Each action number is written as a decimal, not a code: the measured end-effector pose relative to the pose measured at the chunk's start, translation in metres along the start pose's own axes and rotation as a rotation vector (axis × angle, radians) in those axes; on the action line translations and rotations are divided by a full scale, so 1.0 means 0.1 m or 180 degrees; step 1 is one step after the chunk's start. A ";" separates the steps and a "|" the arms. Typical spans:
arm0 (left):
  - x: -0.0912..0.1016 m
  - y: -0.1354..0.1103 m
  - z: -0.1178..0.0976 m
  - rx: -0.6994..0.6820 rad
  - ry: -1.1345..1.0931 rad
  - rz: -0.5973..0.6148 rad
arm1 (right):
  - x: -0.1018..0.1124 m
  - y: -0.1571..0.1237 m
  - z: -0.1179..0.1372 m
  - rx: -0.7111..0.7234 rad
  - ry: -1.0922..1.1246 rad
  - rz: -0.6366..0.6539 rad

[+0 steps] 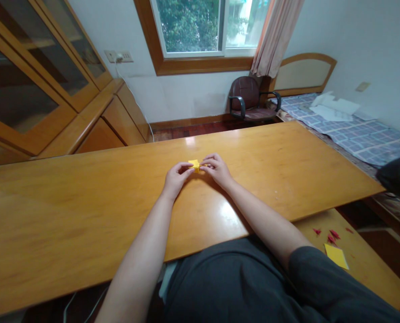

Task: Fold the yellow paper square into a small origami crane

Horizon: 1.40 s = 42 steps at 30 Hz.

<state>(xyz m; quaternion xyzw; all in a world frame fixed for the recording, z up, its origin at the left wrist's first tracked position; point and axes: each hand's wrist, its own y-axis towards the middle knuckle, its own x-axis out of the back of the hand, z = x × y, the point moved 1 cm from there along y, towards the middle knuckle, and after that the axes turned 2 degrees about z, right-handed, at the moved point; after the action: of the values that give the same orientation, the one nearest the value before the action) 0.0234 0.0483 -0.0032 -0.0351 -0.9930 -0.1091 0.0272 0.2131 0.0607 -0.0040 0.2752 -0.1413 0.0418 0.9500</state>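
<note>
long wdn table (pixel 85 215): glossy top, few small white specks (pixel 276 192) toward R end | lower wdn surface (pixel 371 264), R of table: several red folded-paper pcs (pixel 335 234), yellow paper (pixel 336 256) just beside them | bed (pixel 302 75), far R: blue-grey plaid cover (pixel 361 137), crumpled white sheets (pixel 336 107) on it | red-brown floor (pixel 173 134): brown armchair (pixel 246 94) nr bed, base hidden by table
</note>
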 end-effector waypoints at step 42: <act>0.02 0.00 -0.02 -0.0446 0.0805 -0.0003 | 0.00 -0.05 0.07 0.0440 -0.0990 0.0389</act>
<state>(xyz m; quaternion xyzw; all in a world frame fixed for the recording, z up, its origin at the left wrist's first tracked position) 0.0216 0.0479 -0.0010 -0.0224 -0.9717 -0.1816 0.1496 0.2121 0.0527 -0.0014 0.3340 -0.2998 0.0659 0.8912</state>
